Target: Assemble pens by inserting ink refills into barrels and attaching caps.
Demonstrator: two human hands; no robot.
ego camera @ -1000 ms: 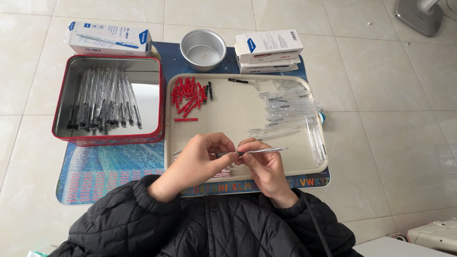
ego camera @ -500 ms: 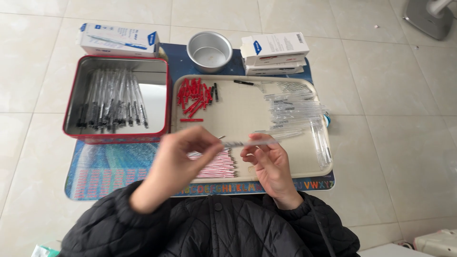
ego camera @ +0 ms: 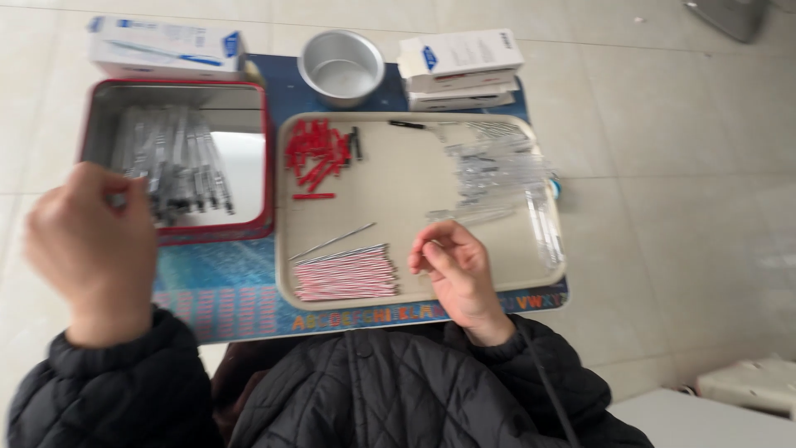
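My left hand point(ego camera: 91, 249) hovers, blurred, over the near-left corner of the red tin point(ego camera: 267, 141), its fingers curled beside the assembled pens point(ego camera: 178, 166) lying inside; whether it holds a pen is unclear. My right hand point(ego camera: 452, 261) rests on the beige tray point(ego camera: 398, 187) with fingers curled together and nothing visible in them. Just left of it lies a bundle of red-and-white refills point(ego camera: 348, 275), with one loose refill point(ego camera: 332, 242) above it. A heap of red caps point(ego camera: 319, 153) and a pile of clear barrels point(ego camera: 497, 174) sit at the tray's far side.
A round metal bowl point(ego camera: 340, 66) stands behind the tray, between a long white box point(ego camera: 162, 46) and a stack of white boxes point(ego camera: 460, 66). Everything sits on a blue alphabet mat point(ego camera: 224, 290) on a tiled floor. A white object point(ego camera: 746, 386) lies at the lower right.
My hands have parted. The left hand swung left from the tray to the red tin; the clear pen held between both hands is out of sight. The right hand stayed over the tray.
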